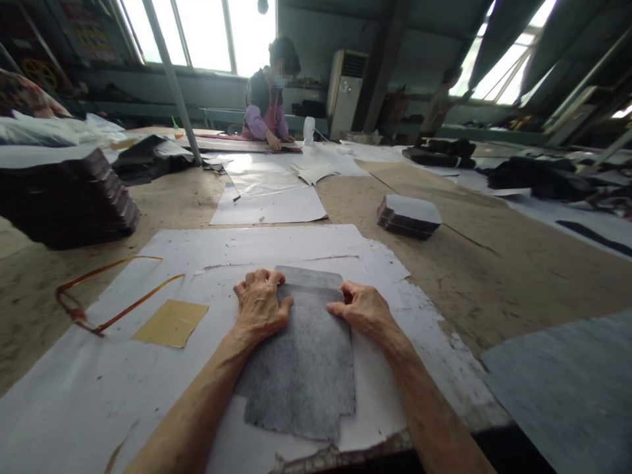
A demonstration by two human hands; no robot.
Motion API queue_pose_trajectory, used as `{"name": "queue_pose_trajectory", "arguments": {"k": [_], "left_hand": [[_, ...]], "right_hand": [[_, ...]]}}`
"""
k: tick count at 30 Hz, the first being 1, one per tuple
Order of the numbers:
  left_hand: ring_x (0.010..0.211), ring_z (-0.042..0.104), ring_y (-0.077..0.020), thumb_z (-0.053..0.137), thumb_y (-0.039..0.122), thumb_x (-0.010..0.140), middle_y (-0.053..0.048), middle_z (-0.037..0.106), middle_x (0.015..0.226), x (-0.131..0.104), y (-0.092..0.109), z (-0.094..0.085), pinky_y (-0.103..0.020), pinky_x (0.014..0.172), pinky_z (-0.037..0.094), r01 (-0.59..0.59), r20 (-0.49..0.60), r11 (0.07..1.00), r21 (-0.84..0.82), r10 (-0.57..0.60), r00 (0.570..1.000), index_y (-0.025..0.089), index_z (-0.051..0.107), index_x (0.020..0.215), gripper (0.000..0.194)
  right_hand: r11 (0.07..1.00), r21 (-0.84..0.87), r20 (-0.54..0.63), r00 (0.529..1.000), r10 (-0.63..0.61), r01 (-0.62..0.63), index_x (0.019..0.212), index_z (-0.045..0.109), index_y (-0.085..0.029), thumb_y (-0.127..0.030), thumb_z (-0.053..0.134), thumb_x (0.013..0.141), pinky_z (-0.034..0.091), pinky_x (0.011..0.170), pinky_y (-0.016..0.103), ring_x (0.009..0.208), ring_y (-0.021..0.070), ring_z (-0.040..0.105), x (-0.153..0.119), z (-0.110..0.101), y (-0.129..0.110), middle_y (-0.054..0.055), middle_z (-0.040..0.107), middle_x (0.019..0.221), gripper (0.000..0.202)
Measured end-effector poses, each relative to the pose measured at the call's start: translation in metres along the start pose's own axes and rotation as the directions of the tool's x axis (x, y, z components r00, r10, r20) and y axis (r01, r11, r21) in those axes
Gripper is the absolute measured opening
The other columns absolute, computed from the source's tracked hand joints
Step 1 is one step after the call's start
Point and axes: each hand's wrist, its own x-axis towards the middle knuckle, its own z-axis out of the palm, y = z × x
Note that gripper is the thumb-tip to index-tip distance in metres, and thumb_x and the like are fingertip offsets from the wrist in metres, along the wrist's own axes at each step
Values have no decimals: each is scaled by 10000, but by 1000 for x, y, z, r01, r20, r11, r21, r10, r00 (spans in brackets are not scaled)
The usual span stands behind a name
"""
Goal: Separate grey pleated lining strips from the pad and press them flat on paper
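Note:
A grey, felt-like sheet of fabric [309,355] with notched lower corners lies on white paper in front of me. A crosswise line or fold runs near its far end. On its upper left edge is my left hand [261,299], fingers curled over the edge and thumb on the sheet. My right hand [365,306] pinches the right edge between thumb and bent fingers, level with the left. The undersides of the fingertips are hidden.
Brown-framed glasses [81,316] and a tan square [171,323] lie to the left. Stacks of dark pieces stand at far left [74,197] and back right [409,216]. A grey sheet [567,388] is at the right. Across the table a person [269,105] works.

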Motion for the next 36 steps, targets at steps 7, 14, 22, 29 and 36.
{"name": "queue_pose_trajectory", "arguments": {"k": [7,14,22,29,36], "left_hand": [[985,488,-272,578,441,640,-60,602,957,5,-3,-7,-443,853,295,118,51,992,-43,-116,992,230,558,849,298],[704,567,-222,512,469,656,6,590,580,7,-12,-24,-440,788,298,230,202,971,-60,-213,956,215,541,613,259],[827,560,-269,393,381,733,-30,622,644,6,-10,-30,-445,763,274,251,233,968,3,-245,941,211,546,543,297],[811,574,-243,422,359,713,4,627,619,8,-11,-26,-434,812,263,286,247,958,-13,-274,929,222,562,575,240],[801,568,-223,427,333,719,3,625,612,9,-10,-24,-437,845,253,279,246,960,1,-270,931,217,552,570,226]], "right_hand": [[985,-9,-98,981,169,-171,577,573,-208,-402,589,609,272,463,226,544,143,538,-14,10,-8,-9,588,563,197],[984,41,-148,973,177,-173,545,572,-221,-476,583,638,269,443,222,498,134,522,-19,13,1,-25,567,523,272],[989,45,-133,981,144,-139,458,456,-202,-428,483,753,224,461,230,452,113,420,-21,10,2,-30,438,444,372],[985,77,-115,980,160,-152,461,489,-204,-386,507,723,229,446,216,443,105,438,-18,13,4,-45,432,433,319],[983,69,-111,978,175,-168,471,504,-209,-369,514,701,234,445,216,441,105,448,-16,13,2,-47,455,428,280]]}}
